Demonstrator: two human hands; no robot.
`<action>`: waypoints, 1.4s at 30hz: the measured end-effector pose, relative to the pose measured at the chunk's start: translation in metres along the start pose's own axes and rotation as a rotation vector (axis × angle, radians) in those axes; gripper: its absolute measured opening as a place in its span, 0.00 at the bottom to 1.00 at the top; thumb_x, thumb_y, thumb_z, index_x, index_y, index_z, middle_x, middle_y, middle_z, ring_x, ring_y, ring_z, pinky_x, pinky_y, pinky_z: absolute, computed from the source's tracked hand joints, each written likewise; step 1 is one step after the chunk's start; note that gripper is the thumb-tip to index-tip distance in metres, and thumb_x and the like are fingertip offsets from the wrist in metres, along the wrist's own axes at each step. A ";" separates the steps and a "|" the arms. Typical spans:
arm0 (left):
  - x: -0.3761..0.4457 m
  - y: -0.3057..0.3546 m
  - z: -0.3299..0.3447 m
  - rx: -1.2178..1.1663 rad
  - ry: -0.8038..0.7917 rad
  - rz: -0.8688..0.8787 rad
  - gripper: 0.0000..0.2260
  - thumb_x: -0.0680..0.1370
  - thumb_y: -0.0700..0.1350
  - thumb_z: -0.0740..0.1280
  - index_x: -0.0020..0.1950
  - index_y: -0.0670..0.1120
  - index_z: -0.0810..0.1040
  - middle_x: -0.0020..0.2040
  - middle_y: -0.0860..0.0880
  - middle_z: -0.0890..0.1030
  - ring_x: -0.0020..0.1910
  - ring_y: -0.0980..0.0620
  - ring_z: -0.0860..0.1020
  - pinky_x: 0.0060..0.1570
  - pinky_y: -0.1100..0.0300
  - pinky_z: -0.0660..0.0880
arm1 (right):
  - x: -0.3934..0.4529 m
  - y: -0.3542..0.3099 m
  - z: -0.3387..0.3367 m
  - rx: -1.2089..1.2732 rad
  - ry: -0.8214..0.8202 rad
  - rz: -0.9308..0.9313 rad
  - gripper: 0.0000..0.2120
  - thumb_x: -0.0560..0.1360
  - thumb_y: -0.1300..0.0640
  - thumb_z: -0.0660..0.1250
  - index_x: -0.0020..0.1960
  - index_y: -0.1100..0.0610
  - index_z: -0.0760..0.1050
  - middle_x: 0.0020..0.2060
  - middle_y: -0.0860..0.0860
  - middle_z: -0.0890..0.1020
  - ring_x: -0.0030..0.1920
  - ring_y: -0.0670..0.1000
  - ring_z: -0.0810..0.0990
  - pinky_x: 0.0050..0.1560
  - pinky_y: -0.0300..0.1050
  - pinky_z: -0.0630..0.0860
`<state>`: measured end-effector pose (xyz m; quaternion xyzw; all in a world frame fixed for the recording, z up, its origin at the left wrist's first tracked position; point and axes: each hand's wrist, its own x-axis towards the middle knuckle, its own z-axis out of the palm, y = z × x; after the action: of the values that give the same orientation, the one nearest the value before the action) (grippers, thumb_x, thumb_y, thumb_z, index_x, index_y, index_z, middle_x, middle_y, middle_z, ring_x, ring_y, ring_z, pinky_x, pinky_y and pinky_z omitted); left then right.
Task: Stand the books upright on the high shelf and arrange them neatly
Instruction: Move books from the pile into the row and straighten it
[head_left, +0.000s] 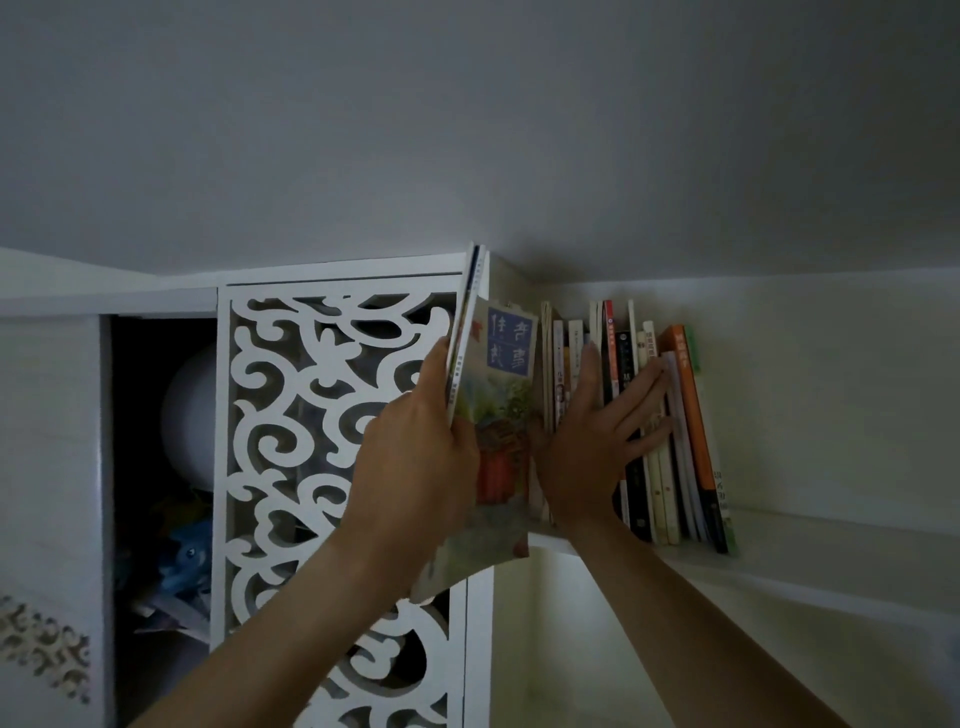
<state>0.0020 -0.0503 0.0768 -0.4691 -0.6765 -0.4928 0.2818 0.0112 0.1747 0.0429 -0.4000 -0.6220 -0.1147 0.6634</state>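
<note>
As left hand grips 2 books.

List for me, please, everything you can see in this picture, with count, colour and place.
Held books: a few thin ones, front cover pale with a blue title patch, in the left hand's grip at the shelf's left end.
Row of books: over ten, mixed white, black, red and orange spines, upright or leaning on the shelf.
High shelf: one, white, on the right wall.
Cabinet door: one, white scrollwork, centre left.
Round object: one, white, inside the cabinet.
Blue item: one, below it, unclear.
Left hand: grips the held books.
Right hand: flat, fingers spread, pressing the row's spines.
</note>
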 end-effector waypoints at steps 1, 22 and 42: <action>0.000 -0.002 -0.002 0.005 -0.001 -0.016 0.25 0.83 0.39 0.60 0.79 0.56 0.62 0.46 0.55 0.80 0.37 0.55 0.80 0.35 0.56 0.82 | 0.000 0.000 -0.001 0.022 -0.005 -0.016 0.49 0.71 0.30 0.69 0.83 0.48 0.54 0.80 0.68 0.46 0.81 0.68 0.43 0.74 0.75 0.45; -0.031 0.021 -0.003 -0.092 -0.039 0.029 0.23 0.83 0.40 0.61 0.77 0.56 0.66 0.37 0.58 0.76 0.39 0.67 0.78 0.29 0.70 0.71 | 0.006 0.018 -0.004 -0.063 0.025 -0.086 0.48 0.68 0.23 0.64 0.81 0.45 0.59 0.80 0.65 0.53 0.79 0.67 0.53 0.72 0.71 0.54; -0.010 0.025 0.009 -0.027 -0.033 -0.145 0.12 0.82 0.38 0.60 0.62 0.52 0.74 0.40 0.57 0.78 0.33 0.56 0.78 0.26 0.70 0.70 | 0.010 0.026 -0.009 -0.009 0.011 -0.083 0.49 0.68 0.22 0.63 0.81 0.48 0.60 0.80 0.66 0.52 0.80 0.68 0.52 0.72 0.70 0.55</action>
<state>0.0296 -0.0437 0.0753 -0.4307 -0.7064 -0.5133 0.2280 0.0366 0.1891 0.0424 -0.3762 -0.6337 -0.1469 0.6598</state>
